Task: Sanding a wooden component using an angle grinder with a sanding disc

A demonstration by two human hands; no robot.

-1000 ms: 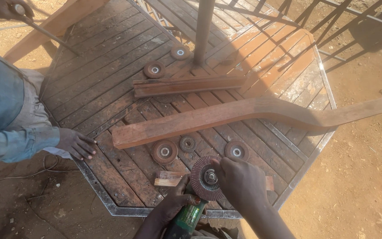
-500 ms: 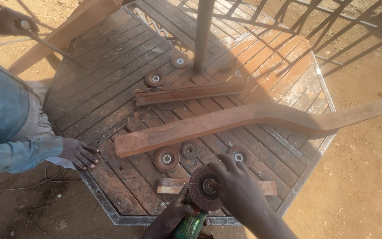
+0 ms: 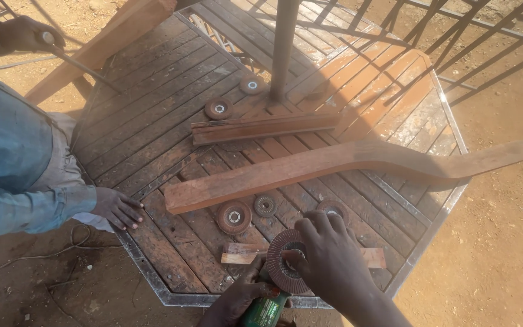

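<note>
A long curved plank [image 3: 346,163] lies across the slatted octagonal table [image 3: 152,121], loose discs [image 3: 233,217] (probably worn) beside it.

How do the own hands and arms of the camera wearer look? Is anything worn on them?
Both are bare. The right hand and its forearm show no glove, sleeve, watch or ring. The left hand is also ungloved, and no sleeve reaches its wrist.

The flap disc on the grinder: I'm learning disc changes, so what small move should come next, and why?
Probably turn the flap disc tight with the right hand. Its fingers sit on the disc's hub, while the left hand holds the green grinder over the table's edge.
</note>
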